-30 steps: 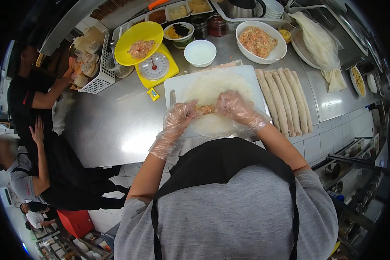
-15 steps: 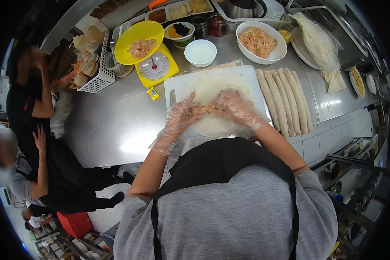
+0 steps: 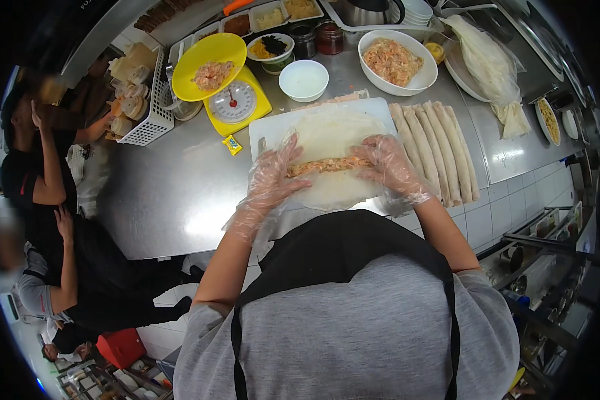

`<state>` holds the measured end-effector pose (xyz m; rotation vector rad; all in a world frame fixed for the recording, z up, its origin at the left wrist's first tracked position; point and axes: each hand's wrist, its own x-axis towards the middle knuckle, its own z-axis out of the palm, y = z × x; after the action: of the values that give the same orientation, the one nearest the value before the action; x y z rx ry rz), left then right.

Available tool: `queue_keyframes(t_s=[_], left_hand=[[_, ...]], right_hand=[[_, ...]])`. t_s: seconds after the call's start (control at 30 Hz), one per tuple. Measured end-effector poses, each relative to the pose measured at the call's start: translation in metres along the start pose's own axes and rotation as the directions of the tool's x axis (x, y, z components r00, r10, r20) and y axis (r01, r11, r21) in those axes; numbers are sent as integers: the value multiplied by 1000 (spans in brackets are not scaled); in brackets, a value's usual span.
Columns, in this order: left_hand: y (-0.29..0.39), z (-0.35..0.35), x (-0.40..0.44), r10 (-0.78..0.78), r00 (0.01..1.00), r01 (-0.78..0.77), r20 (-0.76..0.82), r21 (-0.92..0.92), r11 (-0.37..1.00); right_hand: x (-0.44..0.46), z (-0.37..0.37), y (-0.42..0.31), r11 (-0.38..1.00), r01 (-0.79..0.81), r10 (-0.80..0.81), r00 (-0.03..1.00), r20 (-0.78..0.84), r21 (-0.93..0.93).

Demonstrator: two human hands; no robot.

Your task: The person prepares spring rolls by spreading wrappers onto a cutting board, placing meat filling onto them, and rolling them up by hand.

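A round, pale wrapper sheet [image 3: 337, 133] lies on the white cutting board [image 3: 267, 128]. Across its middle runs a long strip of minced filling [image 3: 328, 165]. My left hand [image 3: 277, 170], in a clear plastic glove, is at the strip's left end with thumb and fingers apart. My right hand [image 3: 388, 163], gloved likewise, is spread at the right end, its fingertips by the filling. Several finished pale rolls [image 3: 437, 153] lie side by side to the right of the board.
A yellow scale [image 3: 237, 103] carries filling in its yellow pan. Behind the board stand a white bowl [image 3: 303, 81] and a large bowl [image 3: 417, 83] of filling. A plastic bag of wrappers [image 3: 477, 60] lies at right. Two people stand at left, near a white basket [image 3: 147, 130].
My hands have moved apart toward the two ends of the filling. The filling, bunched between them before, now stretches in a longer, even strip. The camera view has shifted slightly.
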<state>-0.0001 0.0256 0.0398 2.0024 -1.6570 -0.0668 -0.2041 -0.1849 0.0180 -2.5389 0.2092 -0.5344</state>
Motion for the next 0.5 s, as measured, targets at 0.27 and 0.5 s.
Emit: queue_keyframes(t_s=[0.27, 0.5], left_hand=[[12, 28, 29, -134, 929, 199, 345, -161, 967], [37, 37, 35, -113, 986, 129, 122, -129, 983]], right_hand=[[13, 22, 4, 1000, 23, -24, 999, 42, 9], [17, 9, -2, 999, 25, -23, 996, 88, -22]])
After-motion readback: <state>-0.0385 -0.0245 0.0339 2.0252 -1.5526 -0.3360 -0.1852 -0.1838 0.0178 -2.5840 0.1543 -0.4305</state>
